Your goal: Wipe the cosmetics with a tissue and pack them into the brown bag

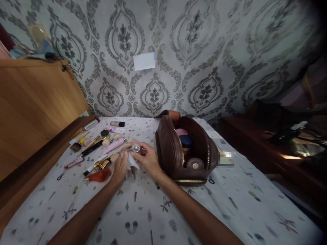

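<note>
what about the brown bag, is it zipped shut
No, the brown bag gapes open at the top, with a dark blue-topped container showing inside.

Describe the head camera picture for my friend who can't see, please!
A person's right hand holds a shiny round thing, the left hand close by. Tubes and bottles lie on patterned cloth at left; an open brown bag stands at right.

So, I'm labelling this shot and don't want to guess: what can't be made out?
Head view: full shape of the white item, blurred between left hand and right hand.
Head view: base of the blue-topped container, hidden by the front of the brown bag.
Head view: whatever the pixelated patch covers.
Head view: both elbows, cut by the bottom edge.
</note>
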Tool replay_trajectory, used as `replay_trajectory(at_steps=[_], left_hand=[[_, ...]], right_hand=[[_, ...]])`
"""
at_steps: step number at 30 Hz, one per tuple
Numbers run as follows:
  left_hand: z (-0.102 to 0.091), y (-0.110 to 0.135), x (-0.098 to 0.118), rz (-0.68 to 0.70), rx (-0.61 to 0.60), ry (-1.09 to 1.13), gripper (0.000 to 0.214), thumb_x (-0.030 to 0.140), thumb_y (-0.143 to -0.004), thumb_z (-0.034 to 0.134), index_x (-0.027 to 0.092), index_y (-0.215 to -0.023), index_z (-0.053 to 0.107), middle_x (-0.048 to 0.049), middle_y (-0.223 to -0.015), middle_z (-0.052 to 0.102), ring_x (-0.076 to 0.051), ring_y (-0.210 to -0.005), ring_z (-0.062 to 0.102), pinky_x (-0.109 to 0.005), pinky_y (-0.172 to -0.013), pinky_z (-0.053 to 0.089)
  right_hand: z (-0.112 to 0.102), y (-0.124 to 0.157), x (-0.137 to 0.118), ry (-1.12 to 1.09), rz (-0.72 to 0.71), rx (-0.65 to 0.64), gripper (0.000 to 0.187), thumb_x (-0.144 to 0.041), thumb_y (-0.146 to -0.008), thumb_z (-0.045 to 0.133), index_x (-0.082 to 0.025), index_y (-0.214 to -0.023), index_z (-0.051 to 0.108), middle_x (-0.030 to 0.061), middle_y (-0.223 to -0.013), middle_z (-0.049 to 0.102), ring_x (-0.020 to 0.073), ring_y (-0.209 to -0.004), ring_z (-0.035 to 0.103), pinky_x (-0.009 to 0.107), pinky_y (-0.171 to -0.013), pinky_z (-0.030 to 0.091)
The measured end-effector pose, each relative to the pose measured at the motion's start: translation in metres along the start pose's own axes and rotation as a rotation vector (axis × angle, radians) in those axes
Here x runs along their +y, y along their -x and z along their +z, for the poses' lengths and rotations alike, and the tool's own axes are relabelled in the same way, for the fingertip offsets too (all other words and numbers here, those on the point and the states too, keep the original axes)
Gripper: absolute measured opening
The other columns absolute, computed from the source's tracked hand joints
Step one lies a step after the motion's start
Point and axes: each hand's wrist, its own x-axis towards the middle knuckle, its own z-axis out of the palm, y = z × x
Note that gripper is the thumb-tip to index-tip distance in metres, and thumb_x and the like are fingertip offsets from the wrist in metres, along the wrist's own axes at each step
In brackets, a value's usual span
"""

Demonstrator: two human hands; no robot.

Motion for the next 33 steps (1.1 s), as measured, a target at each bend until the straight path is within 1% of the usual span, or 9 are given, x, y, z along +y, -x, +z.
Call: replay_trajectory(at_steps=[3,6,10,14,16,21,25,29,33], left_hand=[[-0.002,0.004,0.003,0.231,-0.162,-0.145,0.029,0.044,-0.073,0.073,0.023,-0.094,0.069,-0.0056,-0.093,0.071,-0.025,-0.096,0.062,-0.034,-0.093,0.048],[-0.003,0.004,0.005,0.278,-0.231,-0.214,0.032,0.041,-0.074,0.071,0.022,-0.100,0.069,-0.0048,-0.091,0.069,-0.023,-0.087,0.061,-0.033,-0.088,0.048],[-0.004,0.003,0.004,0.235,-0.160,-0.213,0.030,0.045,-0.080,0.066,0.022,-0.099,0.068,-0.0028,-0.081,0.066,-0.022,-0.078,0.059,-0.033,-0.083,0.048],[-0.006,0.000,0.001,0.190,-0.009,-0.188,0.032,0.051,-0.085,0.059,0.023,-0.099,0.067,-0.0060,-0.093,0.068,-0.025,-0.092,0.060,-0.035,-0.090,0.045],[-0.005,0.000,-0.001,0.167,0.039,-0.170,0.034,0.053,-0.082,0.061,0.023,-0.097,0.067,-0.0068,-0.096,0.068,-0.026,-0.099,0.059,-0.035,-0.092,0.044],[0.002,0.006,-0.003,0.150,0.013,-0.128,0.034,0.052,-0.076,0.068,0.022,-0.092,0.067,-0.0047,-0.085,0.066,-0.024,-0.088,0.061,-0.031,-0.081,0.047],[0.002,0.010,-0.005,0.164,-0.012,-0.127,0.031,0.046,-0.074,0.072,0.021,-0.092,0.066,-0.0055,-0.090,0.067,-0.023,-0.088,0.061,-0.030,-0.080,0.047],[0.000,0.009,-0.003,0.193,0.000,-0.123,0.036,0.041,-0.072,0.074,0.022,-0.101,0.063,-0.0054,-0.099,0.067,-0.022,-0.098,0.060,-0.029,-0.086,0.046],[0.001,0.009,-0.001,0.206,-0.049,-0.117,0.028,0.041,-0.076,0.071,0.021,-0.094,0.063,-0.0012,-0.083,0.064,-0.019,-0.080,0.060,-0.027,-0.076,0.048]], right_hand=[[0.001,0.000,0.004,0.043,0.018,0.016,0.031,-0.039,-0.061,0.083,-0.021,-0.069,0.058,-0.0071,-0.054,0.053,0.0077,-0.043,0.044,0.019,-0.040,0.034],[-0.001,-0.002,0.009,0.051,0.045,0.021,0.034,-0.044,-0.062,0.082,-0.019,-0.073,0.062,-0.0051,-0.059,0.057,0.0080,-0.045,0.046,0.020,-0.040,0.036],[-0.004,-0.001,0.016,0.094,0.037,0.037,0.033,-0.047,-0.071,0.074,-0.018,-0.087,0.070,-0.0024,-0.062,0.059,0.0109,-0.050,0.050,0.023,-0.046,0.041],[-0.008,0.012,0.027,0.160,-0.001,0.107,0.024,-0.035,-0.072,0.074,-0.021,-0.091,0.072,0.0018,-0.083,0.067,0.0148,-0.073,0.059,0.025,-0.064,0.048],[-0.009,0.022,0.034,0.182,0.008,0.084,0.025,-0.028,-0.069,0.075,-0.021,-0.093,0.072,0.0020,-0.084,0.068,0.0167,-0.079,0.061,0.027,-0.070,0.050],[-0.011,0.038,0.051,0.053,0.142,-0.021,0.051,-0.025,-0.068,0.070,-0.024,-0.119,0.064,0.0025,-0.094,0.068,0.0153,-0.063,0.061,0.030,-0.058,0.053],[-0.013,0.037,0.056,0.196,0.094,0.063,0.044,-0.021,-0.065,0.065,-0.020,-0.109,0.067,0.0041,-0.092,0.069,0.0175,-0.066,0.060,0.029,-0.055,0.052],[-0.015,0.039,0.052,0.354,0.009,0.150,0.032,-0.015,-0.060,0.067,-0.019,-0.092,0.068,0.0023,-0.084,0.065,0.0198,-0.077,0.058,0.028,-0.064,0.048],[-0.012,0.044,0.045,0.545,-0.050,0.199,0.029,-0.014,-0.057,0.071,-0.021,-0.084,0.065,0.0022,-0.086,0.062,0.0220,-0.085,0.056,0.030,-0.073,0.045]])
